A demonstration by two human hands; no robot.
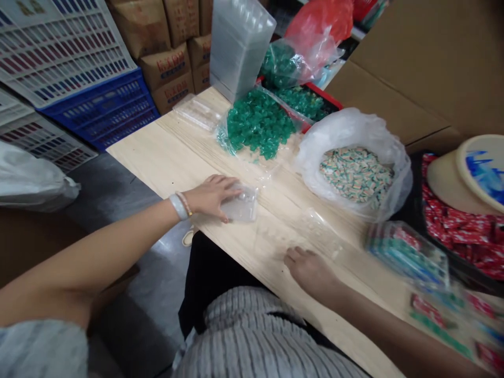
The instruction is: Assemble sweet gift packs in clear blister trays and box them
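My left hand (214,198) lies with spread fingers on a clear plastic tray (246,205) near the table's front edge. To the right, my right hand (309,265) rests low over the wooden table (153,152), its fingers curled; whether they hold anything is hidden. Just beyond it is a clear plastic piece (321,231), blurred. Green wrapped pieces (258,121) lie heaped behind my left hand. A white plastic bag (311,157) stands open with many small striped pieces (356,173) inside.
A tall stack of clear trays (240,50) stands at the back edge. Filled clear trays (409,252) sit at the right, near red packets (452,226) and a cream tub (449,173). Crates (102,110) and brown sacks (169,68) are beyond the table.
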